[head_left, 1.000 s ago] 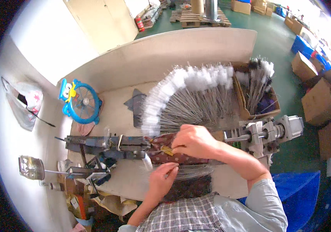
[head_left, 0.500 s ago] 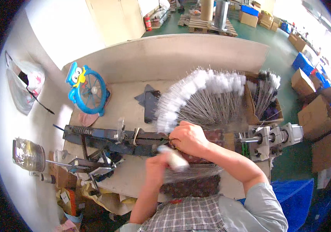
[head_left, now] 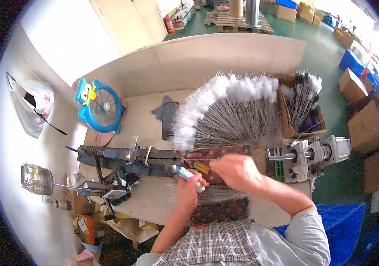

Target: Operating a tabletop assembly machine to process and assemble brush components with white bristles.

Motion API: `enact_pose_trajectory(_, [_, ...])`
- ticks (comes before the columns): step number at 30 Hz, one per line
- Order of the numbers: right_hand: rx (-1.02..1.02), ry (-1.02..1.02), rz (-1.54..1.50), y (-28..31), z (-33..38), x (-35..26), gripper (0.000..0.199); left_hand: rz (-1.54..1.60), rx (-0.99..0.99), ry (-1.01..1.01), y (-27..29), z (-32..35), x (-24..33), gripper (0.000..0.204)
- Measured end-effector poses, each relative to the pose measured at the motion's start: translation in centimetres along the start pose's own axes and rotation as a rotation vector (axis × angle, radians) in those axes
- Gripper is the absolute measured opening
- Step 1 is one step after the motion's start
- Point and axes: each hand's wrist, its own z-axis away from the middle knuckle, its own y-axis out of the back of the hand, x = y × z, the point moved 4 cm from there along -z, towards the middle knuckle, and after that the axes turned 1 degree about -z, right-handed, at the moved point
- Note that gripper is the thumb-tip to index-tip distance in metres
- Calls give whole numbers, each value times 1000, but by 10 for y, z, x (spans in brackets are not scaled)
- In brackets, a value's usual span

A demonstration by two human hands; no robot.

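white bristle tip, blue band: a small wire brush [head_left: 190, 176] sits gripped in the left hand [head_left: 188, 188] just below the long metal jig [head_left: 127, 157]. right hand [head_left: 236, 170] is curled over the patterned cloth [head_left: 216, 156], grip unclear. i'd keep that wire dead level.

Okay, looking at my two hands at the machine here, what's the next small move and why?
Probably bring the white brush in your left hand up to the machine's clamp. The right hand already rests on the spotted pad beside it, and the brush tip points that way.
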Motion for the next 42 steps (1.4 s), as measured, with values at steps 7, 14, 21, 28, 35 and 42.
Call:
enact_pose_trajectory(7, [-21, 88, 269, -93, 10, 43, 15, -982, -3, -196, 23, -7, 22, 24])
enact_pose_trajectory(14, [-237, -165, 69, -69, 3, 29, 18, -22, 380, 46, 143, 11, 13, 43])
enact_pose_trajectory(21, [-413, -260, 219, -85, -7, 24, 26, 316, 497, 169, 212, 27, 29, 35])
enact_pose_trajectory(28, [-619, -189, 233, -59, 4, 6, 20, 405, 550, 40, 212, 20, 22, 22])
enact_pose_trajectory(35, [-195, -104, -35, 14, -17, -15, 16, -109, 216, -419, 116, 33, 26, 16])
enact_pose_trajectory(42, [-135, -215, -153, 29, -5, 16, 20, 208, -72, -37, -47, 9, 18, 14])
